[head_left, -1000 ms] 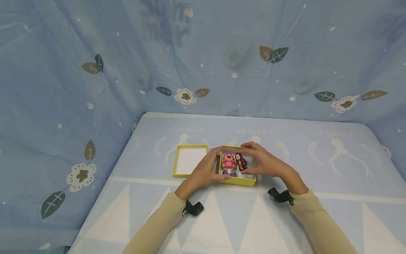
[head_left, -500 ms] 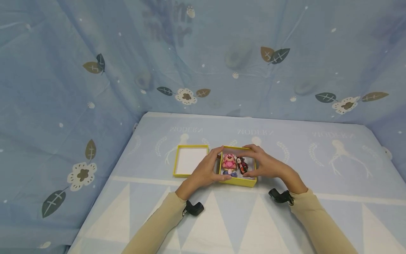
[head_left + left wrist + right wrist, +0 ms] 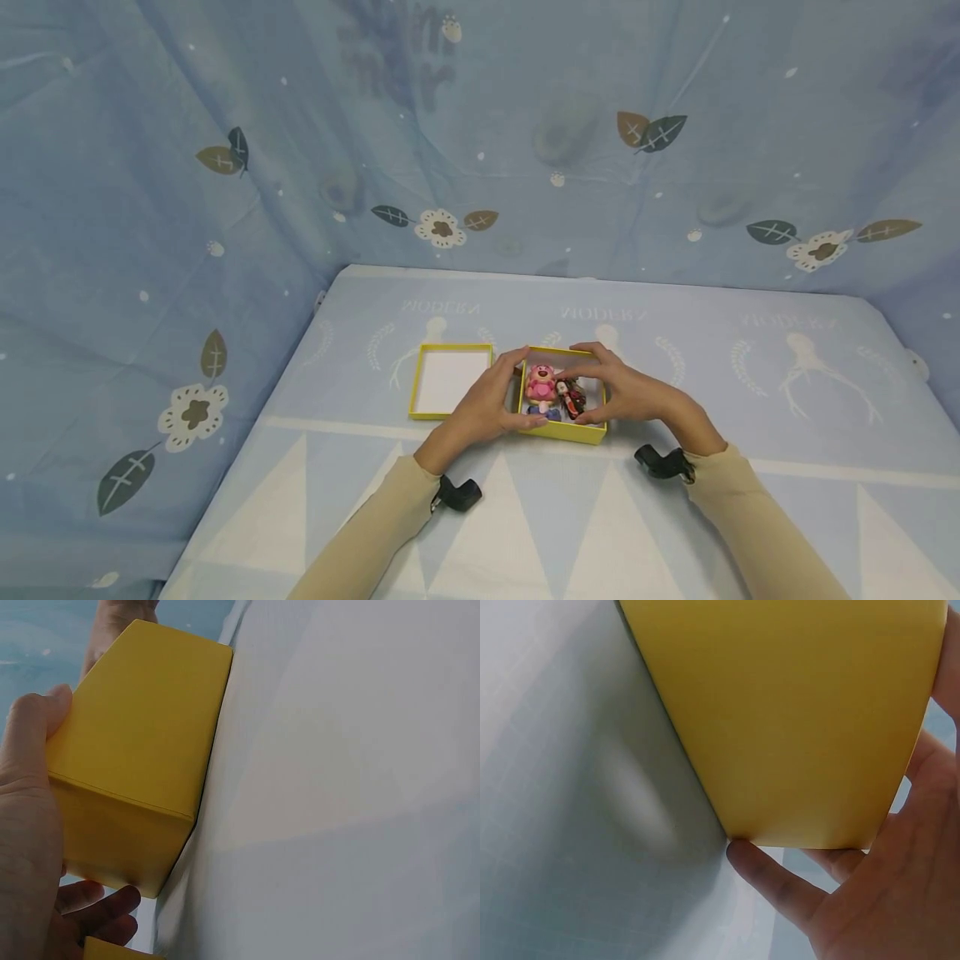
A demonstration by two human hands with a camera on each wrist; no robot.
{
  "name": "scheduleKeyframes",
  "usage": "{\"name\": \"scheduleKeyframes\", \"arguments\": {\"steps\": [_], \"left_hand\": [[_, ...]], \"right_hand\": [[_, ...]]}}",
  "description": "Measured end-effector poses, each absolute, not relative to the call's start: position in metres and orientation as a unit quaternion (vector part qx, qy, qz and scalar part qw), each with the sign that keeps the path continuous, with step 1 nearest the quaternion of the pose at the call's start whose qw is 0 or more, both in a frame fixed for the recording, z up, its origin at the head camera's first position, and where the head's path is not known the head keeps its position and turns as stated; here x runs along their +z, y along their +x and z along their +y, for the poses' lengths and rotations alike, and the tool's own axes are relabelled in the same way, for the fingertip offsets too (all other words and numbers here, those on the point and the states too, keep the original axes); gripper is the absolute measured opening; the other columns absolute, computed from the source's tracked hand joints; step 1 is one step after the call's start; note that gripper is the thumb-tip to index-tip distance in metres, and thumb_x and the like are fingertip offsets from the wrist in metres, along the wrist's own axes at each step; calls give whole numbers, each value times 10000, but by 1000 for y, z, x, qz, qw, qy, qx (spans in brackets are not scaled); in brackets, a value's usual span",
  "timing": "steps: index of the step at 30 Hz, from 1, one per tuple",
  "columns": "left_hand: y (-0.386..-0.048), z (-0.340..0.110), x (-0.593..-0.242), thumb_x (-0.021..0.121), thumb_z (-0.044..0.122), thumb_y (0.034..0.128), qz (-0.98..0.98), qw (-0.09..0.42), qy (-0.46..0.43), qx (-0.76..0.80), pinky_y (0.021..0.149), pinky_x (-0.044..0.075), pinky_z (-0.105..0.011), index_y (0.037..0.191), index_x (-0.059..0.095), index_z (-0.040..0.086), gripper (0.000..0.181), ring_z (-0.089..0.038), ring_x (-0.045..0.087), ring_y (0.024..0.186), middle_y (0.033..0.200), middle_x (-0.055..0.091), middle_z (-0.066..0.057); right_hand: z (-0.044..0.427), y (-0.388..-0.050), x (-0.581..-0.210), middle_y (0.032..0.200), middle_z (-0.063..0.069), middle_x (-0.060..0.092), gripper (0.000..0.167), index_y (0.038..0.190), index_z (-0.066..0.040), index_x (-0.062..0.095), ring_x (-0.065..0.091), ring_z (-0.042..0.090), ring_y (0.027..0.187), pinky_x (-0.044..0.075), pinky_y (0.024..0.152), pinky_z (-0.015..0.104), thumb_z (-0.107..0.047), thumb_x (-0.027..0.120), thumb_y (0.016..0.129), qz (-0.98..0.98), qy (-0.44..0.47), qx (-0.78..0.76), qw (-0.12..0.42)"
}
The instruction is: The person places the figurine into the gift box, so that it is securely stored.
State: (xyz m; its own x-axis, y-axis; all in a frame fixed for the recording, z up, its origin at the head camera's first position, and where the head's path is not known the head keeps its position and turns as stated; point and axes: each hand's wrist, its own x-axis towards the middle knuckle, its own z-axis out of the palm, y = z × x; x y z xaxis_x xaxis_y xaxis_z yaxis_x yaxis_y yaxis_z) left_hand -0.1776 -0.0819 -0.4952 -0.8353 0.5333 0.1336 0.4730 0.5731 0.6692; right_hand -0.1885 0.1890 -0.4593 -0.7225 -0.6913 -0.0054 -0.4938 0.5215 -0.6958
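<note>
The open yellow box [image 3: 564,431] holds a pink bear figure [image 3: 541,385] on its left and a red-and-black figure [image 3: 572,398], tilted, beside it. My left hand [image 3: 486,403] grips the box's left side, its thumb along the front rim and its fingers round the far side. In the left wrist view the thumb of that hand [image 3: 30,817] lies over the top edge of the box [image 3: 131,727]. With thumb and index finger inside the box, my right hand [image 3: 630,390] pinches the red-and-black figure; another finger [image 3: 776,883] touches the box's outer lower corner [image 3: 795,727].
A shallow yellow-rimmed lid [image 3: 451,382], white inside, lies left of the box, close to the left hand. The table cloth [image 3: 750,517] is pale blue and white. A blue patterned curtain [image 3: 480,167] hangs behind and at the sides.
The red-and-black figure has shifted toward the front of the box and tilted, with the right thumb and index finger at it. My left hand has kept its grip.
</note>
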Motion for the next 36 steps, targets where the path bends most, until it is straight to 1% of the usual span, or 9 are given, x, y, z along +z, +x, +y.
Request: {"name": "scheduleKeyframes", "arguments": {"steps": [3, 9, 14, 16, 22, 27, 36], "left_hand": [[-178, -82, -495, 812, 515, 741, 886, 41, 283, 366, 1126, 386, -449, 1553, 201, 179, 1071, -237, 438, 1360, 1552, 342, -43], [-177, -81, -495, 814, 515, 740, 885, 38, 283, 367, 1138, 371, -450, 1552, 203, 178, 1071, -237, 409, 1389, 1551, 345, -41], [-176, -81, -494, 807, 524, 744, 887, 41, 281, 364, 1147, 358, -454, 1555, 195, 179, 1073, -242, 377, 1415, 1561, 334, -43], [-176, -81, -494, 804, 532, 744, 888, 45, 279, 364, 1145, 361, -454, 1557, 190, 186, 1075, -240, 384, 1408, 1562, 332, -40], [-176, -81, -492, 798, 539, 746, 888, 48, 278, 363, 1136, 371, -460, 1558, 180, 195, 1078, -242, 406, 1391, 1559, 332, -43], [-176, -81, -492, 792, 542, 750, 889, 46, 282, 359, 1142, 362, -466, 1559, 178, 190, 1075, -249, 389, 1404, 1562, 330, -52], [-176, -81, -492, 792, 540, 753, 887, 44, 284, 362, 1125, 386, -458, 1558, 183, 179, 1072, -248, 437, 1364, 1559, 331, -58]], "right_hand": [[189, -189, -460, 1514, 210, 248, 633, 1337, -182, 598, 282, 459, 1370, 362, 1018, 690, -358, 832, 776, 860, -342, -347, 151], [189, -189, -457, 1502, 209, 253, 605, 1307, -167, 613, 300, 459, 1354, 359, 1024, 686, -341, 835, 771, 857, -339, -350, 167], [190, -190, -457, 1486, 218, 260, 556, 1275, -142, 633, 321, 459, 1333, 366, 1020, 670, -271, 831, 772, 853, -345, -350, 175], [191, -191, -458, 1487, 215, 254, 548, 1273, -139, 637, 314, 455, 1336, 362, 1022, 671, -252, 827, 772, 851, -347, -351, 177], [192, -192, -459, 1479, 217, 246, 542, 1268, -135, 639, 297, 450, 1334, 346, 1019, 690, -245, 820, 769, 847, -350, -358, 181], [192, -192, -459, 1482, 210, 243, 542, 1270, -146, 637, 296, 439, 1339, 347, 1025, 682, -240, 818, 768, 848, -344, -358, 185], [189, -190, -456, 1471, 239, 253, 543, 1258, -149, 639, 303, 466, 1323, 340, 1019, 707, -273, 829, 764, 852, -338, -354, 187]]}}
